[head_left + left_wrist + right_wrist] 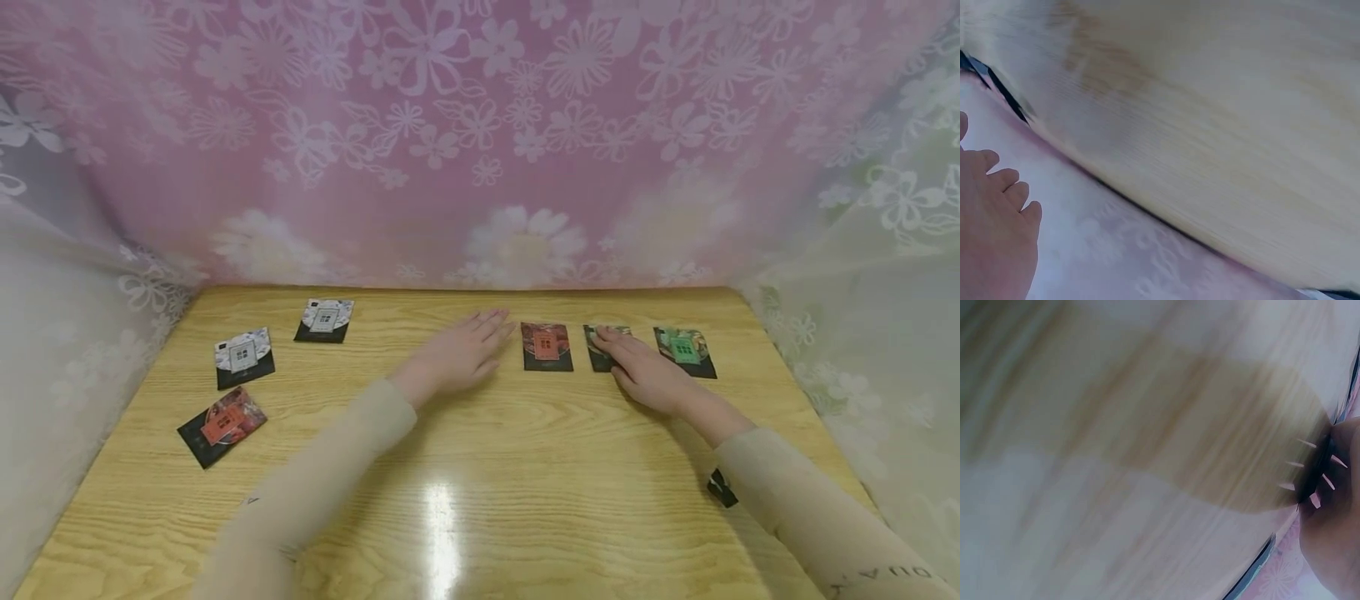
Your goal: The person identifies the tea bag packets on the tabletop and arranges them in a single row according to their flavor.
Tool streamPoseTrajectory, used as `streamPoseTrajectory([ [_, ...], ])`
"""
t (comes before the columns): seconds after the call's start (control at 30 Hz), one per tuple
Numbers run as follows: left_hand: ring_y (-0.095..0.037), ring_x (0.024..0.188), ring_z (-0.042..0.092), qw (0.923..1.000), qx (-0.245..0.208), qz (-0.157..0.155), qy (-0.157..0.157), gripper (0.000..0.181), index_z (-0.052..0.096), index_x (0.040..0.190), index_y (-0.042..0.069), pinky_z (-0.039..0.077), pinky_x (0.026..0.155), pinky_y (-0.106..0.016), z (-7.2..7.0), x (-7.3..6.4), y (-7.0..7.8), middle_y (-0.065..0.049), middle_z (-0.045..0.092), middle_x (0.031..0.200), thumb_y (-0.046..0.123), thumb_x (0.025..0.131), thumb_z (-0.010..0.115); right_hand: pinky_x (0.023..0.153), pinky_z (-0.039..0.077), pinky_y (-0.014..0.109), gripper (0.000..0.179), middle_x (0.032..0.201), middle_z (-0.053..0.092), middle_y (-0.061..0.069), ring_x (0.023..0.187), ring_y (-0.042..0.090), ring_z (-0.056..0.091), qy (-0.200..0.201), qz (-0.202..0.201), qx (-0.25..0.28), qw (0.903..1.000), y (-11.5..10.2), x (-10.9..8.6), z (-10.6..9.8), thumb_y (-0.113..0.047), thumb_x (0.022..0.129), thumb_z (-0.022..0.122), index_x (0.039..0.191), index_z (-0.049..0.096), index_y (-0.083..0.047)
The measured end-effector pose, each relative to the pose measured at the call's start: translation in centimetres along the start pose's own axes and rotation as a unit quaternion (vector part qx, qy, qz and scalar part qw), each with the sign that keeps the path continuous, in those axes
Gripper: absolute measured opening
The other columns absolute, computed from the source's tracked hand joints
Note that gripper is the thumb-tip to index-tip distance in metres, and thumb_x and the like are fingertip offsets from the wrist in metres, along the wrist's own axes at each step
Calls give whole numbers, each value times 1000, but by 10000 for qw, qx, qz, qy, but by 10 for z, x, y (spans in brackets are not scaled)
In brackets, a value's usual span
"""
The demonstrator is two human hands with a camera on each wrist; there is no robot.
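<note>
A red-and-black packet (547, 347) lies flat near the back of the table. My left hand (459, 352) is just left of it, palm down with fingers extended, holding nothing. In the left wrist view the left hand (997, 219) shows at the lower left edge. My right hand (651, 372) rests on a green-and-black packet (597, 360), its fingers covering the packet's right part. Right of that hand lies another green packet (686, 352). The right wrist view has the right hand (1335, 512) at its right edge, touching a dark packet (1314, 467).
On the left side lie two white-and-black packets, one (325, 321) farther back and one (244, 357) nearer, plus a red packet (222, 426). A dark packet (722, 488) is partly hidden by the right sleeve. Floral cloth (420, 167) hangs behind the wooden table (525, 483).
</note>
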State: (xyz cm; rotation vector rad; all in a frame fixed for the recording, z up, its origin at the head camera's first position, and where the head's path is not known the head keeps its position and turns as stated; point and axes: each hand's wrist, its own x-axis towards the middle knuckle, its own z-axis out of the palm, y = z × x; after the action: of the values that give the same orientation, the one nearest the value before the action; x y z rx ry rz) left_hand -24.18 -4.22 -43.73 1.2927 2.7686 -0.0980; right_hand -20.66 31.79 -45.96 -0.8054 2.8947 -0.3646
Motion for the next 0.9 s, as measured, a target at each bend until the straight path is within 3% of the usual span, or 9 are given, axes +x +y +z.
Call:
streamPoseTrajectory([
  [0.23,-36,165,20,9988,-170,-213,404,69,22,169,2,21,137,-50,4,-51,-24,-19,19,177,36,114,45,127,31,67,55,172,30,25,158,49,30,31,-33,-62,10000,1,-1,3,-5,110,51,163,38,1],
  [0.47,-41,163,26,9929,-243,-769,872,69,28,167,-1,23,135,-55,2,-111,-48,-22,24,175,33,111,53,127,32,67,56,172,30,24,158,48,30,53,12,-87,9999,2,1,2,-6,110,52,164,37,-1],
  [0.73,-43,162,27,9854,-318,-1437,861,70,29,167,-1,25,134,-57,3,-180,-63,-24,23,175,31,110,57,127,31,67,57,174,29,23,159,47,28,-7,81,-138,9999,2,0,1,-8,110,52,165,36,-2],
  [0.9,-44,162,26,9786,-415,-1909,641,72,26,168,0,27,132,-59,8,-225,-69,-24,23,175,33,111,55,127,30,67,57,173,29,23,159,47,29,12,33,-126,9999,1,1,2,-8,110,52,165,36,-2],
])
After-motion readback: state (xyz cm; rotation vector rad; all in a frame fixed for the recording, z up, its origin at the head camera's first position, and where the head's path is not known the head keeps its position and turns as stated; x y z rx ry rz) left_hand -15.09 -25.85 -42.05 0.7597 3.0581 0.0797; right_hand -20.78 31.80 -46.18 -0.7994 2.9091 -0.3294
